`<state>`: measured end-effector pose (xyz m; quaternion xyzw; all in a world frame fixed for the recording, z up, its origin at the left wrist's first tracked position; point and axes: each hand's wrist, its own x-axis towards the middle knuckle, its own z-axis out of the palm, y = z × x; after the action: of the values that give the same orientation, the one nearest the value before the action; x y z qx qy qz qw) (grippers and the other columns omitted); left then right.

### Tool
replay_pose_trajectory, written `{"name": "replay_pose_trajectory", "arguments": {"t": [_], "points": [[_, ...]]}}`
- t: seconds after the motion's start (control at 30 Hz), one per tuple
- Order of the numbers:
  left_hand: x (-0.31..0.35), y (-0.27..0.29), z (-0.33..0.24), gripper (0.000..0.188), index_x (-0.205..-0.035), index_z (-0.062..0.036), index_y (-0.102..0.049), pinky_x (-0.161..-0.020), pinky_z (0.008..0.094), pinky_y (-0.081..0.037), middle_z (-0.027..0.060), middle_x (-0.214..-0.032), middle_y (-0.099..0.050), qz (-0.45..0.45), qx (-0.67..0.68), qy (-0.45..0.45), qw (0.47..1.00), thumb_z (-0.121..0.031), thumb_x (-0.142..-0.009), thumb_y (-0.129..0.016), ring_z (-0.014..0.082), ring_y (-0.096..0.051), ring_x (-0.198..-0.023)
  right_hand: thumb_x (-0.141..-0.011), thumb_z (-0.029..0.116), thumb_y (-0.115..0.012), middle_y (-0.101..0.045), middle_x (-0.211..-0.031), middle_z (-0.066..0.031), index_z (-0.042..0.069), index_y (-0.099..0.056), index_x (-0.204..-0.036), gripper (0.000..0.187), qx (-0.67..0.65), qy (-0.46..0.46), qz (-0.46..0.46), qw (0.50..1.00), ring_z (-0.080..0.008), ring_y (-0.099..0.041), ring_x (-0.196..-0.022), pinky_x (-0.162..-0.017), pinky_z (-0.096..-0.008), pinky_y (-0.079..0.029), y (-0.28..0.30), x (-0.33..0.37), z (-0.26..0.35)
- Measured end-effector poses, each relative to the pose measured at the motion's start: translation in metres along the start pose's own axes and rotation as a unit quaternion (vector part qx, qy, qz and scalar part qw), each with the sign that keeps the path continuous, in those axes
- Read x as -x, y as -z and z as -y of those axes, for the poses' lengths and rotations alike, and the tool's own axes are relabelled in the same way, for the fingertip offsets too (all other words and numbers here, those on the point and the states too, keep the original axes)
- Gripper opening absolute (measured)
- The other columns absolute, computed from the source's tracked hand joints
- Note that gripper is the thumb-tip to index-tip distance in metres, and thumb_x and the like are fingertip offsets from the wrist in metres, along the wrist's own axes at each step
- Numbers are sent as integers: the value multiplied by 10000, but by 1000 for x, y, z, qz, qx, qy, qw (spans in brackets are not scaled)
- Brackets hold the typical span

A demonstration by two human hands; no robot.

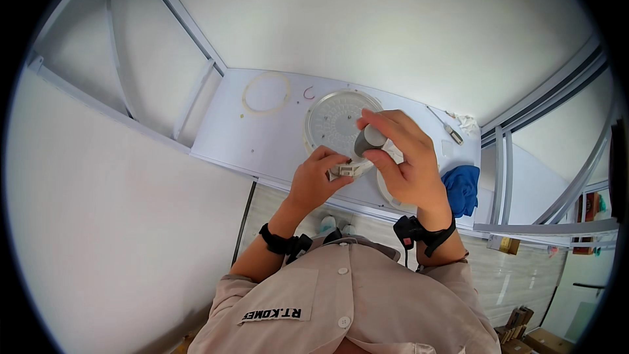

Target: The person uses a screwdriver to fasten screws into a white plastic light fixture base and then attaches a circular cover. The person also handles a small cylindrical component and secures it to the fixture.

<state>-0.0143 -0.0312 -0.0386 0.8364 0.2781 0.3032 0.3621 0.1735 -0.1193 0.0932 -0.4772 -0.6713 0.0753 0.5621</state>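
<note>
My right hand (413, 157) is closed around a short grey cylinder with a pale, flat end (371, 140), held above the table. To its left, my left hand (314, 183) pinches the edge of a small whitish part (348, 170), whose kind I cannot make out. Just beyond both hands lies a round, pale disc-shaped piece (331, 118) with a raised rim and a dotted pattern; its right side is partly covered by my right hand. Another round white piece (386, 191) shows beneath that hand, mostly hidden.
On the white table (229, 137), a thin cream ring (245, 101) and a small red curved piece (308, 95) lie far left. A screwdriver (453, 134), crumpled white material (468, 123) and a blue cloth (461, 190) lie right. Metal frame bars (504, 177) stand beside the table.
</note>
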Motion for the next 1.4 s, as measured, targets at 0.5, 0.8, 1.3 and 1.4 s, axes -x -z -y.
{"name": "replay_pose_trajectory", "arguments": {"t": [0.5, 0.8, 1.3, 1.4], "points": [[-1, -1, -4, 425, -1104, -85, -773, -617, 311, -546, 44, -1062, -686, 1, -18, 18, 1000, -213, -739, -946, 170, -640, -668, -814, 5, -809, -554, -1268, -147, 58, -669, -1404, 608, 62, 9, 27, 998, -286, -593, -1044, -892, -377, -528, 3, 14, -16], [-2, 1, 0, 449, -1133, -85, -777, -647, 314, -566, 49, -1043, -694, 12, -11, 13, 1000, -191, -733, -950, 177, -682, -722, -799, 0, -823, -596, -1114, -125, 63, -666, -1404, 628, -38, -13, -17, 999, -281, -619, -915, -797, -345, -525, -3, -5, -6], [-5, 3, -4, 457, -1117, -60, -777, -691, 323, -562, 57, -1023, -691, 32, 2, 49, 998, -186, -716, -956, 188, -676, -755, -732, 12, -890, -591, -1058, -101, 93, -723, -1329, 625, 11, 35, -5, 999, -214, -593, -868, -752, -333, -516, 3, -3, -16], [-4, 3, -3, 455, -1116, -59, -777, -715, 334, -563, 57, -1033, -696, 14, -13, 15, 1000, -186, -717, -955, 196, -675, -774, -741, 7, -876, -593, -1085, -107, 87, -707, -1358, 644, 67, 31, -32, 997, -220, -598, -878, -789, -346, -528, 0, 3, -16]]}}
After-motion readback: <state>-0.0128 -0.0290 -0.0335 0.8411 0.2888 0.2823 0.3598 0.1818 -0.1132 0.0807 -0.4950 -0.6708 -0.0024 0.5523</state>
